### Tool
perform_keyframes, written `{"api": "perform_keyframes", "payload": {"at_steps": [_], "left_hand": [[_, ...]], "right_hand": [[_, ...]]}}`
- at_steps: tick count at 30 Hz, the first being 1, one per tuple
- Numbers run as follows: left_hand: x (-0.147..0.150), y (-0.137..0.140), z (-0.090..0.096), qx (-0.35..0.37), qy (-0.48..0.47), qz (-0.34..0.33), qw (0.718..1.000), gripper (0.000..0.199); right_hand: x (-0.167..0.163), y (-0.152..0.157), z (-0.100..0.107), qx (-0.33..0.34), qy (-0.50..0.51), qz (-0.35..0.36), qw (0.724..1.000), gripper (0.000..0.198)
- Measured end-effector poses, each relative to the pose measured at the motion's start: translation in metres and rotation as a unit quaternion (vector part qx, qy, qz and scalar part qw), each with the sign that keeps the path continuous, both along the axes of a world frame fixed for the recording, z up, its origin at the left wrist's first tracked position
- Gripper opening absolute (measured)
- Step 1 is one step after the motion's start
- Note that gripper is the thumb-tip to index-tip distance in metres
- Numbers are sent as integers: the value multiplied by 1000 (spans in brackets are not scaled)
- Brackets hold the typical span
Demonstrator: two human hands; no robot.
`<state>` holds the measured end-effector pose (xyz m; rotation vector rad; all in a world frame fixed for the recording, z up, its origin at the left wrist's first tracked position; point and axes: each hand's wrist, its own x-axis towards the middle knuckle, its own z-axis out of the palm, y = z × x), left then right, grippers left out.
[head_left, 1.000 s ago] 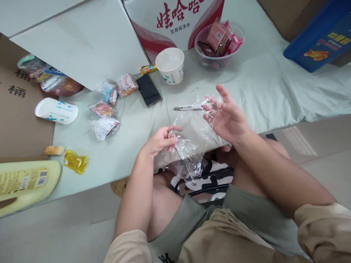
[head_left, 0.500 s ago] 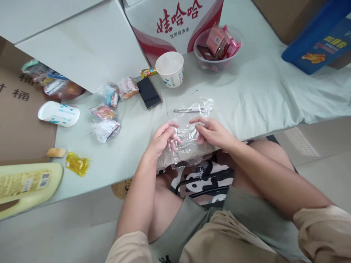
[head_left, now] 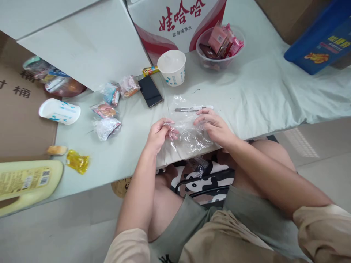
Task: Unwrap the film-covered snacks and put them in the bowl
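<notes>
left hand has its fingers curled tight on some plastic, which is all crinkled between both hands at the near edge of the counter. right hand has bent fingers on the other side of it, can't really tell if they're gripping. knife is lying right by those fingertips. further back there's a phone, an upright white cup and a tub of packets.

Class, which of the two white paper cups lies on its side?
The cup at the picture's left, near the brown carton; the other cup stands upright beside the phone.
</notes>
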<state>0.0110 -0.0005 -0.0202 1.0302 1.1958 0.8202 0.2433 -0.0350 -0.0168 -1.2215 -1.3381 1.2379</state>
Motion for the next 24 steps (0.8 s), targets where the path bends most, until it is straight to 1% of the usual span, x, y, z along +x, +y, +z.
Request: {"api": "perform_keyframes", "payload": {"at_steps": [2, 4, 6, 8, 9, 11, 12, 13, 14, 16, 18, 20, 22, 24], "left_hand": [[1, 0, 0, 0, -5, 1, 1000, 16], [1, -1, 2, -5, -8, -7, 1000, 18], [1, -3, 3, -10, -5, -18, 1000, 20], [1, -4, 4, -8, -4, -24, 1000, 19], [1, -4, 4, -7, -7, -25, 1000, 19], [1, -4, 5, -6, -25, -24, 999, 17], [1, -4, 6, -8, -38, -25, 999, 18], [0, -5, 7, -12, -53, -27, 998, 18], [0, -5, 9, -18, -68, -29, 997, 19], [-1, -5, 12, -34, -98, -35, 994, 19], [-2, -4, 16, -50, -122, -41, 990, 18], [-2, -3, 18, -58, -131, -38, 989, 20], [-3, -2, 18, -53, -121, -26, 991, 25], [-3, -1, 16, -34, -105, -12, 994, 26]], "right_hand": [[3, 1, -5, 61, -15, -6, 998, 24], [6, -1, -9, 96, 15, 14, 995, 31], [7, -3, -9, 121, 45, 44, 991, 42], [5, -6, -7, 123, 44, 64, 989, 57], [3, -8, -6, 113, 33, 63, 991, 59], [-1, -9, -5, 92, 7, 44, 995, 52], [-2, -10, -5, 93, -3, 32, 995, 48], [-3, -10, -5, 105, -12, 24, 994, 47], [-3, -9, -6, 133, -22, 23, 991, 48], [-2, -10, -7, 221, -51, 34, 973, 49], [1, -11, -9, 310, -94, 53, 945, 46], [4, -13, -10, 360, -152, 77, 917, 45], [6, -16, -10, 357, -228, 110, 899, 43], [7, -17, -10, 318, -296, 144, 889, 41]]}}
